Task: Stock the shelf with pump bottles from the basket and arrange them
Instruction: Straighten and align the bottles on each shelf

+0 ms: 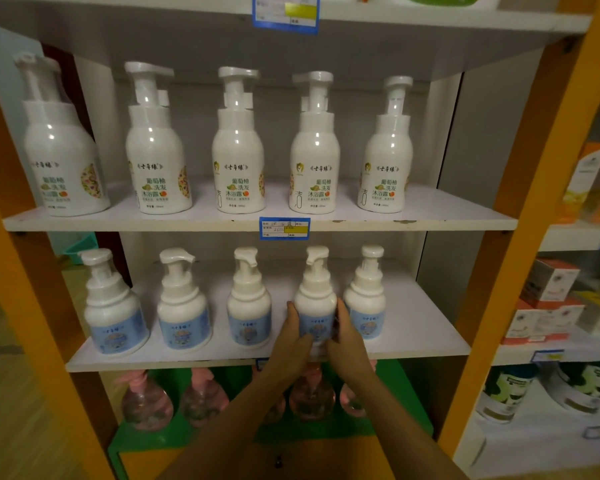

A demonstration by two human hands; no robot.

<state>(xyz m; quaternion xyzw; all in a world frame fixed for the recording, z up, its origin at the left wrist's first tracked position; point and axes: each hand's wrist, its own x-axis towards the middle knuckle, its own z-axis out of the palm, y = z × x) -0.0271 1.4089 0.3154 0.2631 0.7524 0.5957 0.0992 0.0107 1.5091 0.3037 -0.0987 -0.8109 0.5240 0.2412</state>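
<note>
On the lower white shelf (pixel 413 327) stands a row of several white pump bottles with blue labels. My left hand (pixel 293 336) and my right hand (pixel 347 336) both clasp the sides of the fourth blue-label bottle (pixel 316 299), which stands upright near the shelf's front edge. Its neighbours, a bottle on the left (pixel 248 306) and one on the right (pixel 366 299), stand close beside it. The upper shelf (pixel 447 216) carries several taller white pump bottles (pixel 238 150) with green and orange labels. No basket is in view.
Orange uprights (pixel 520 216) frame the shelving on both sides. Below, a green shelf (pixel 136 438) holds clear pink pump bottles (pixel 146 403), partly hidden by my forearms. Boxes (pixel 548 306) and other products fill the neighbouring shelves on the right. Blue price tags (pixel 284 228) hang on the shelf edges.
</note>
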